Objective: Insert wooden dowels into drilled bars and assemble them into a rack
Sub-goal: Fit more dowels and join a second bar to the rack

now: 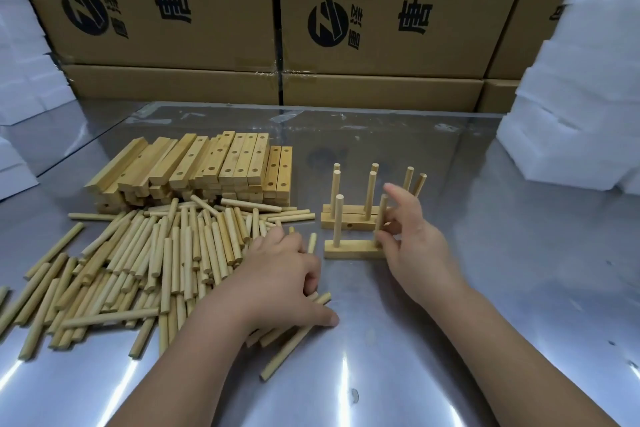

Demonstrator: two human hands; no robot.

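- At left, loose dowels (145, 263) lie heaped on our desk (502, 288) before a stack of drilled bars (207, 166); we judge plenty remains.
- Our left hand (280, 284) curls its grip over some of them; the palm hides how many.
- The front bar (349, 250) carries two uprights; our right hand (412, 239) pinches the second dowel (382, 211).
- Behind, two filled bars (346, 215) wait unjoined, their right ends hidden.

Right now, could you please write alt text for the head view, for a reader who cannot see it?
A person's right hand pinches an upright dowel set in a wooden bar on a steel table, while the left hand grips loose dowels from a large pile. More bars fitted with dowels stand behind, beside a stack of drilled bars.
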